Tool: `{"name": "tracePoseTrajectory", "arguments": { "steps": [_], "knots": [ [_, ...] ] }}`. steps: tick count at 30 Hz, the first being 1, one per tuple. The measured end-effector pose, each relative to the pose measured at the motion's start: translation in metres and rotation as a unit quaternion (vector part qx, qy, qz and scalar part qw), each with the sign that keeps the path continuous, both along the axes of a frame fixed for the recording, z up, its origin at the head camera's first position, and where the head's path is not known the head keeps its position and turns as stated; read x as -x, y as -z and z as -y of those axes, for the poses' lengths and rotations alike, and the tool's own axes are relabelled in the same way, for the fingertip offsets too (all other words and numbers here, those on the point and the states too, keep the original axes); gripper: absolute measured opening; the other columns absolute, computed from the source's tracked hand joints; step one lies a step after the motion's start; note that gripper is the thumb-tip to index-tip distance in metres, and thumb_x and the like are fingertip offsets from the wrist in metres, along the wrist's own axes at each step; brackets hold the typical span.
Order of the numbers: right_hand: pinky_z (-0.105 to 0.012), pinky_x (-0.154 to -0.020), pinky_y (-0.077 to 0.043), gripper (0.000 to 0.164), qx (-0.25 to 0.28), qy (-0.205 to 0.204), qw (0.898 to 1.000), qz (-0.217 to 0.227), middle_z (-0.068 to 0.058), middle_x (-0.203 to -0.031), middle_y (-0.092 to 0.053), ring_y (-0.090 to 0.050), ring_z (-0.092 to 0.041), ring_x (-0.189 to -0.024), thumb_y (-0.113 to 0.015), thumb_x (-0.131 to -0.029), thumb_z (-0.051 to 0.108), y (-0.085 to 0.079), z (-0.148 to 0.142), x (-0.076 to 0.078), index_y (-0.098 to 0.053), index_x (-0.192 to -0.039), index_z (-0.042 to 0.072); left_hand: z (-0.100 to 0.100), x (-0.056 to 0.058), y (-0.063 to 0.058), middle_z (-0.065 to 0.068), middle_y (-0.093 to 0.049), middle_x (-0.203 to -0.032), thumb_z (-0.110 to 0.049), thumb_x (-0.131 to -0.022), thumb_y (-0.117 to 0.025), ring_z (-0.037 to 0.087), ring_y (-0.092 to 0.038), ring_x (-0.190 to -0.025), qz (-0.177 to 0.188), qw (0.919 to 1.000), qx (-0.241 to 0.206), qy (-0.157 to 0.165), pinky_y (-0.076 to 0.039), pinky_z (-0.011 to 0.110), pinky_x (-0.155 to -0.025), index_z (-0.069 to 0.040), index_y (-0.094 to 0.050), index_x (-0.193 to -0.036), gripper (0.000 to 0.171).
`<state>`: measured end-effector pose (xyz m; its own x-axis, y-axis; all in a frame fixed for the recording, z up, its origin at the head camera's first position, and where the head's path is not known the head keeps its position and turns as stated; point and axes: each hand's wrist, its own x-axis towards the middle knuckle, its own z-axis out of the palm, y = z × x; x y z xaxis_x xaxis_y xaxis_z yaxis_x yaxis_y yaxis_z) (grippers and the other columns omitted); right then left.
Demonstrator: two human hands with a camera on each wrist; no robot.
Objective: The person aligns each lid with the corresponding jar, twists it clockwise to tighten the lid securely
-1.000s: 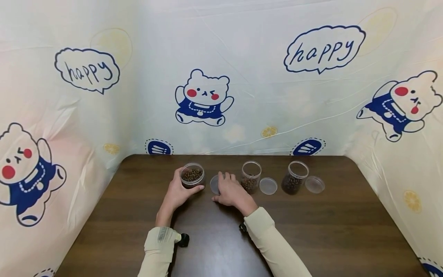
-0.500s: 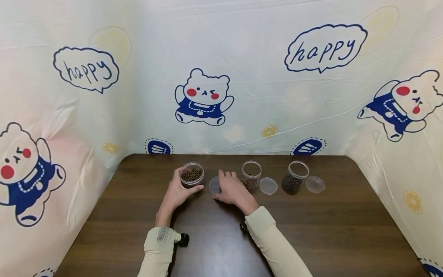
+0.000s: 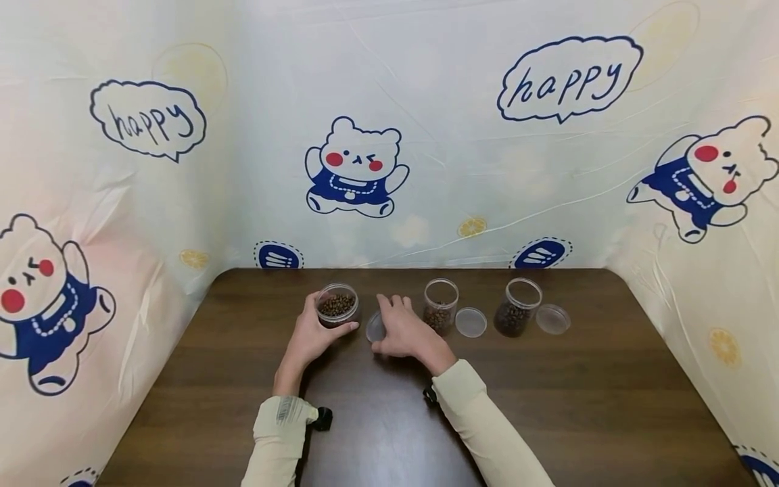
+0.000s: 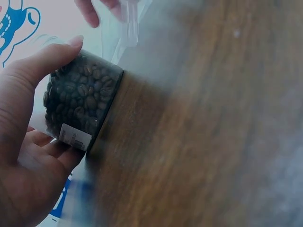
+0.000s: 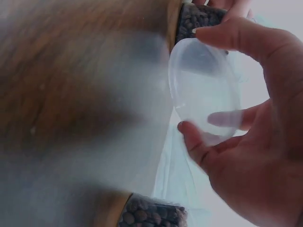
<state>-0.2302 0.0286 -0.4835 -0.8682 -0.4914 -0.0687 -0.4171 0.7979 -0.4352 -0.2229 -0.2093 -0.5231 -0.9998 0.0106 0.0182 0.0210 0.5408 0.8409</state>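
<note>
My left hand (image 3: 309, 340) grips a clear jar of coffee beans (image 3: 337, 308) around its side, thumb in front. The jar stands upright and uncovered at the back left of the table. In the left wrist view, the same jar (image 4: 78, 94) shows beans through its wall and a small white label (image 4: 75, 136) low down. Just to its right, my right hand (image 3: 406, 330) holds a clear round lid (image 3: 375, 329) by the edge. Seen from the right wrist, the lid (image 5: 201, 90) is tilted up between thumb and fingers.
Further right stand two more uncovered jars (image 3: 439, 314) (image 3: 514, 316) with beans, the nearer one close behind my right hand. Beside each lies a clear lid (image 3: 471, 322) (image 3: 553, 319) on the brown wooden table (image 3: 377, 433). Printed cloth (image 3: 462, 155) encloses the table's back and sides.
The right hand has lifted and tilted the lid slightly, and its fingers have shifted a little. The left hand keeps its grip on the jar. The head view has dipped marginally.
</note>
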Motion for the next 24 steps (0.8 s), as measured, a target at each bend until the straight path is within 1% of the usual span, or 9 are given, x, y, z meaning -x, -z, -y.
{"name": "tracePoseTrajectory", "arguments": {
  "steps": [2, 4, 7, 10, 13, 16, 18, 21, 24],
  "knots": [
    [-0.046, -0.105, -0.052, 0.104, 0.025, -0.003, 1.0, 0.007, -0.028, -0.15, -0.047, -0.045, -0.042, -0.138, -0.085, -0.083, 0.03, -0.001, 0.0, -0.001, -0.025, -0.163, -0.001, 0.0, -0.002, 0.0, 0.02, -0.045, -0.16, -0.05, -0.081, -0.09, 0.038, -0.046, -0.147, -0.001, 1.0, 0.002, -0.003, -0.038, 0.061, -0.12, -0.008, -0.026, -0.158, 0.109],
    [-0.046, -0.106, -0.052, 0.104, 0.046, -0.003, 0.999, 0.017, -0.028, -0.151, -0.047, -0.046, -0.041, -0.139, -0.086, -0.082, 0.026, -0.003, 0.0, -0.001, -0.025, -0.162, -0.003, -0.001, -0.004, 0.0, 0.021, -0.045, -0.16, -0.051, -0.081, -0.09, 0.038, -0.046, -0.147, -0.001, 1.0, 0.004, -0.004, -0.038, 0.061, -0.12, -0.007, -0.026, -0.158, 0.109],
    [-0.047, -0.11, -0.051, 0.101, 0.07, 0.005, 0.997, 0.027, -0.027, -0.15, -0.049, -0.05, -0.039, -0.136, -0.088, -0.08, 0.021, -0.005, 0.0, 0.0, -0.03, -0.159, -0.006, -0.001, -0.006, 0.0, 0.02, -0.045, -0.16, -0.049, -0.08, -0.091, 0.038, -0.046, -0.147, 0.003, 1.0, 0.003, -0.006, -0.038, 0.06, -0.121, -0.008, -0.027, -0.158, 0.108],
    [-0.046, -0.112, -0.05, 0.097, 0.081, 0.01, 0.996, 0.026, -0.026, -0.15, -0.049, -0.052, -0.038, -0.135, -0.089, -0.08, 0.02, -0.005, -0.001, 0.001, -0.035, -0.156, -0.006, -0.003, -0.007, -0.001, 0.019, -0.046, -0.159, -0.048, -0.08, -0.091, 0.037, -0.046, -0.147, 0.003, 1.0, 0.003, -0.004, -0.038, 0.06, -0.121, -0.009, -0.028, -0.157, 0.107],
    [-0.047, -0.106, -0.052, 0.094, 0.093, 0.008, 0.995, 0.019, -0.025, -0.15, -0.047, -0.049, -0.039, -0.133, -0.089, -0.08, 0.021, -0.005, -0.001, 0.0, -0.038, -0.156, -0.003, -0.004, -0.009, -0.003, 0.018, -0.048, -0.157, -0.048, -0.079, -0.092, 0.036, -0.048, -0.145, 0.0, 1.0, 0.001, -0.005, -0.039, 0.058, -0.121, -0.01, -0.029, -0.156, 0.107],
    [-0.047, -0.098, -0.055, 0.094, 0.116, 0.009, 0.993, 0.015, -0.023, -0.15, -0.043, -0.045, -0.038, -0.132, -0.088, -0.08, 0.021, -0.006, -0.002, -0.004, -0.038, -0.158, 0.004, -0.004, -0.01, -0.006, 0.016, -0.051, -0.155, -0.049, -0.078, -0.093, 0.035, -0.05, -0.143, -0.006, 1.0, 0.0, 0.002, -0.041, 0.058, -0.119, -0.011, -0.03, -0.157, 0.108],
    [-0.046, -0.094, -0.056, 0.094, 0.134, 0.01, 0.991, 0.019, -0.021, -0.152, -0.039, -0.047, -0.035, -0.13, -0.086, -0.082, 0.022, -0.009, -0.004, -0.007, -0.036, -0.16, 0.01, -0.005, -0.012, -0.01, 0.014, -0.053, -0.153, -0.05, -0.076, -0.094, 0.034, -0.052, -0.141, -0.013, 0.9999, 0.001, 0.007, -0.042, 0.057, -0.118, -0.013, -0.03, -0.158, 0.11],
    [-0.045, -0.094, -0.056, 0.094, 0.156, 0.008, 0.987, 0.024, -0.019, -0.155, -0.035, -0.055, -0.031, -0.126, -0.085, -0.086, 0.023, -0.017, -0.007, -0.012, -0.032, -0.163, 0.015, -0.005, -0.014, -0.018, 0.013, -0.055, -0.152, -0.051, -0.075, -0.094, 0.033, -0.054, -0.139, -0.028, 0.9993, 0.006, 0.022, -0.044, 0.058, -0.116, -0.015, -0.031, -0.159, 0.111],
    [-0.046, -0.097, -0.055, 0.095, 0.168, -0.001, 0.986, 0.017, -0.018, -0.156, -0.034, -0.06, -0.031, -0.123, -0.084, -0.088, 0.024, -0.026, -0.011, -0.018, -0.029, -0.165, 0.015, -0.006, -0.018, -0.03, 0.011, -0.057, -0.15, -0.052, -0.074, -0.094, 0.032, -0.056, -0.137, -0.042, 0.9985, 0.014, 0.031, -0.046, 0.059, -0.114, -0.016, -0.033, -0.158, 0.11]
  ]
}}
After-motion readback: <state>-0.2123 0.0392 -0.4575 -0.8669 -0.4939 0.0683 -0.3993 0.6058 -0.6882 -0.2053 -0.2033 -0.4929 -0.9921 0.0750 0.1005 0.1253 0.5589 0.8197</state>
